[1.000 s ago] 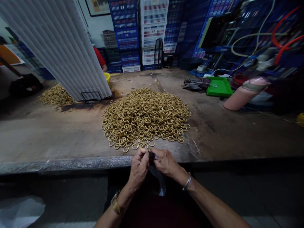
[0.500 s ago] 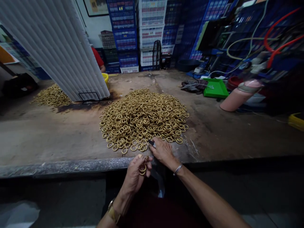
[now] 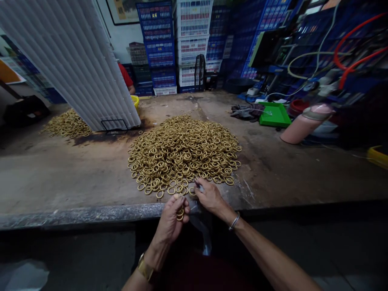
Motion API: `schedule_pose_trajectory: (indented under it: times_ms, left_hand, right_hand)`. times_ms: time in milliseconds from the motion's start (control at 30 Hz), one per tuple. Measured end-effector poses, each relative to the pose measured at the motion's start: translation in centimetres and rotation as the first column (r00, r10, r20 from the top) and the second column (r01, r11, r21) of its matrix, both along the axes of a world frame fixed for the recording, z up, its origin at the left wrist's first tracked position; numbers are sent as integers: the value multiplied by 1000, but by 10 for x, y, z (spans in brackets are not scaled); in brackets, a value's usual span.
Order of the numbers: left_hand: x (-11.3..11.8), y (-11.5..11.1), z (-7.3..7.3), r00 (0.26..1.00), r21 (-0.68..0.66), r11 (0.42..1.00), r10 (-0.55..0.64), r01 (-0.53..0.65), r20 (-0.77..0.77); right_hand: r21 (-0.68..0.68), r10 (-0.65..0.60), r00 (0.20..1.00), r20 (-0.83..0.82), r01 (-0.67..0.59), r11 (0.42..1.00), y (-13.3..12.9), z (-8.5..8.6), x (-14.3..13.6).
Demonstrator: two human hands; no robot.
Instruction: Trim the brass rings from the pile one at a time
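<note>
A large heap of brass-coloured rings (image 3: 184,149) lies on the worktable (image 3: 100,178). At the table's front edge my left hand (image 3: 172,216) is closed around a few rings (image 3: 180,214), which hang below its fingers. My right hand (image 3: 210,196) is at the near edge of the heap, its fingers bent and close together beside a loose ring (image 3: 192,191). Something small and dark shows at its fingertips, too small to name. A metal bracelet is on the right wrist and a gold watch on the left.
A leaning ribbed white panel (image 3: 91,72) stands at the left before a second ring pile (image 3: 66,124). A green tray (image 3: 274,114) and a pink bottle (image 3: 306,123) are at the right. Behind the panel, a person's red sleeve (image 3: 125,76) shows; stacked crates (image 3: 159,52) stand beyond.
My left hand's fingers have closed more tightly over the rings. My right hand has shifted slightly right and down, and a ring beside its fingertips now shows. The whole view has moved slightly.
</note>
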State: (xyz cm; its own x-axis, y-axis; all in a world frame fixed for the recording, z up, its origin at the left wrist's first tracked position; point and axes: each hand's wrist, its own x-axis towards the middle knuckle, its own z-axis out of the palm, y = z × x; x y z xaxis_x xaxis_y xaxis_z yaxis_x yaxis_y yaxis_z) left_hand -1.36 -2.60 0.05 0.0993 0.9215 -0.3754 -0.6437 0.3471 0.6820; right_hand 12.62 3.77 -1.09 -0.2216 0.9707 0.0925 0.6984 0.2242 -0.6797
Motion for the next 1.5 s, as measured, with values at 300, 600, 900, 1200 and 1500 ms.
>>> schedule_pose_trajectory:
  times_ms: [300, 600, 900, 1200, 1500]
  left_hand:
    - [1, 0, -5, 824, 176, 979, 13, 105, -566]
    - [1, -4, -3, 906, 205, 957, -105, 204, -410]
    - [3, -2, 0, 789, 242, 965, 72, 100, -610]
    - [2, -1, 6, 839, 147, 976, -56, 160, -541]
    - [3, -6, 3, 957, 134, 977, -129, 168, -259]
  right_hand:
    - [-544, -182, 750, -636, -268, 795, -14, 11, 0]
    - [-602, -316, 538, -782, -519, 607, -16, 13, 4]
    - [-486, -199, 751, -629, -181, 855, -21, 16, -2]
    - [-393, -85, 830, -552, -168, 904, -25, 18, -10]
    - [-449, -90, 779, -620, -259, 855, -23, 16, -9]
